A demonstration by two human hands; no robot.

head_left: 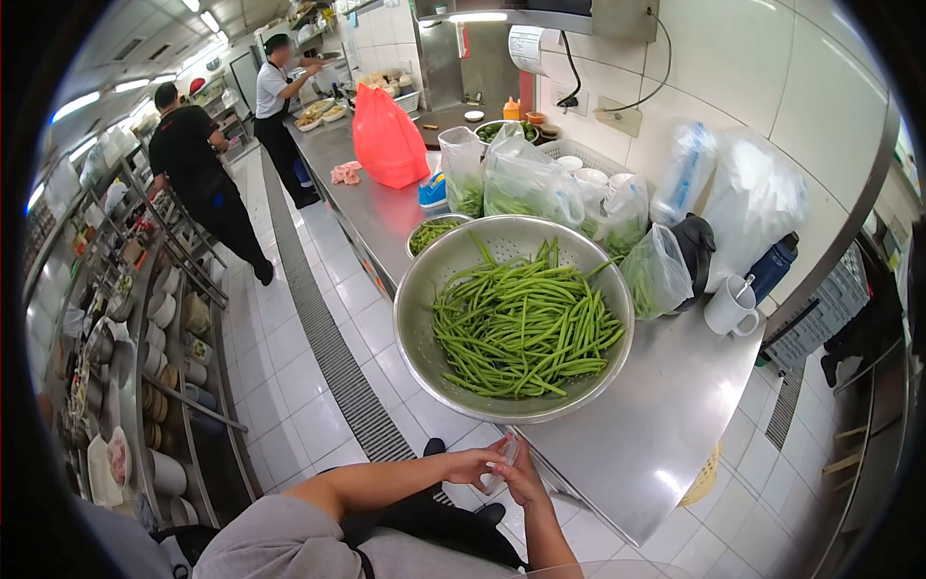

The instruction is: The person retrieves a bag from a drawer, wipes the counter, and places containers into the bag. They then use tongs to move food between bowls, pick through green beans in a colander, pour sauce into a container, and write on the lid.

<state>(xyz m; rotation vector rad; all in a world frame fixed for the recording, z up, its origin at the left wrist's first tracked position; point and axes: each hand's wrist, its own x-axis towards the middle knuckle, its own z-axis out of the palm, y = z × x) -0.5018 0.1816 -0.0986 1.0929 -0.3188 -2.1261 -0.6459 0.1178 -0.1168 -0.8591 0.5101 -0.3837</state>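
Both hands are together in front of the body, just below the near rim of a large steel colander (608, 376). A small translucent plastic item, too small to make out, is between the fingers of my left hand (473, 467) and my right hand (522, 473). Neither hand touches the colander. Long green beans (526, 323) fill it, and it stands on the steel counter (617, 463) near the edge. Behind it are a smaller bowl of cut green beans (434, 232) and plastic bags of green vegetables (526, 183).
A red plastic bag (386, 140) stands farther along the counter. At the right are a white mug (731, 309), a dark blue bottle (772, 265) and clear bags. Two people (198, 164) (280, 96) stand at the back left. Shelves with dishes (174, 386) line the left.
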